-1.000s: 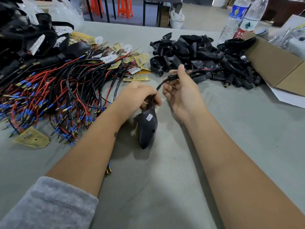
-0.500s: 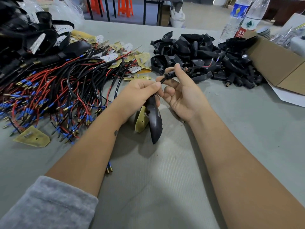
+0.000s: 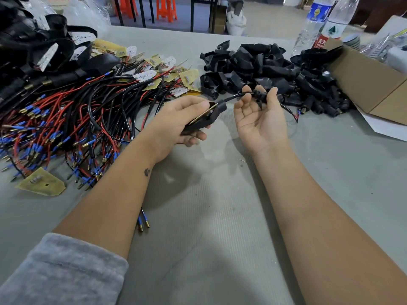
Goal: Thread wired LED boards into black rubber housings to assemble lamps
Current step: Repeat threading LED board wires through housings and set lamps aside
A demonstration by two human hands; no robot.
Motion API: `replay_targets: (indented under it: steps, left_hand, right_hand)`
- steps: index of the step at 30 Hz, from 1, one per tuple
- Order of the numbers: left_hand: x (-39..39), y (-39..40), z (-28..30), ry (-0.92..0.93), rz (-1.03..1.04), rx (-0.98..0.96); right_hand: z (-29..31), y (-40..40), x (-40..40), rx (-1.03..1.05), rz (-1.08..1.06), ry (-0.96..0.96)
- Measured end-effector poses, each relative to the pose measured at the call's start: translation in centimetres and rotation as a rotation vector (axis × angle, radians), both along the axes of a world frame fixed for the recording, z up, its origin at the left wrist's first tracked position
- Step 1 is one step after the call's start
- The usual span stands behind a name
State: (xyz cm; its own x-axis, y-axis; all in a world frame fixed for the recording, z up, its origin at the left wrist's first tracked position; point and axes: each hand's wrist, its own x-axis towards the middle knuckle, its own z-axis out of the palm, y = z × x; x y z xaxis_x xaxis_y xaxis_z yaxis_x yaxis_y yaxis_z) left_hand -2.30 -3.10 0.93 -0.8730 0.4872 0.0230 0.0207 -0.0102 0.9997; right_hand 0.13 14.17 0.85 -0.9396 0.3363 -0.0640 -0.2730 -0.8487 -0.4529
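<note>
Head view, looking down over a grey table (image 3: 220, 249). Left hand (image 3: 178, 122) wrapped around a black rubber housing (image 3: 207, 117), thumb on top, fingers curled beneath. Housing held above the table at mid-scene, long axis slanting from near-left to far-right, narrow neck toward the far right. A yellow LED board (image 3: 203, 115) seated along its upper edge, following the same slant. Black cable (image 3: 234, 97) leaving the neck and arcing right into the right hand (image 3: 259, 119). Right hand palm-up, fingers mostly spread, thumb and fingertips pinching a ribbed black sleeve (image 3: 258, 93) on the cable; cable tail trailing off to the right with red wire showing.

Far right of the hands, a pile of empty housings (image 3: 264, 69). Left, a tangle of wired boards (image 3: 77, 119) with red and black leads and blue-sleeved ends. One loose board (image 3: 41, 182) near left. Cardboard box (image 3: 372, 84) far right. Two water bottles (image 3: 317, 25) behind it: one with a blue label, one with a red label bearing Chinese characters too blurred to read.
</note>
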Motion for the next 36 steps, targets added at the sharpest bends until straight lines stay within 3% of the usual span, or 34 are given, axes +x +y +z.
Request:
replay_targets:
  steps: [13,22,26,30,36]
  left_hand:
    - [-0.8,0.2,-1.0,0.154,0.127,0.021]
    - [-0.8,0.6,-1.5,0.496,0.275,-0.1]
    - [-0.7,0.7,-1.4,0.531,0.24,-0.139]
    - [-0.9,0.8,-1.2,0.267,0.227,-0.008]
    - [-1.1,0.8,-1.6,0.34,0.262,-0.048]
  right_hand:
    - [-0.2,-0.1,0.3,0.101,0.036,-0.043]
    - [-0.5,-3.1,0.1,0.859,0.084,-0.187]
    - [-0.5,-3.2,0.2,0.878,0.071,-0.185]
    - [-0.5,-3.0,0.2,0.858,0.059,-0.184]
    - [-0.2,-2.7,0.0,0.804,0.095,-0.226]
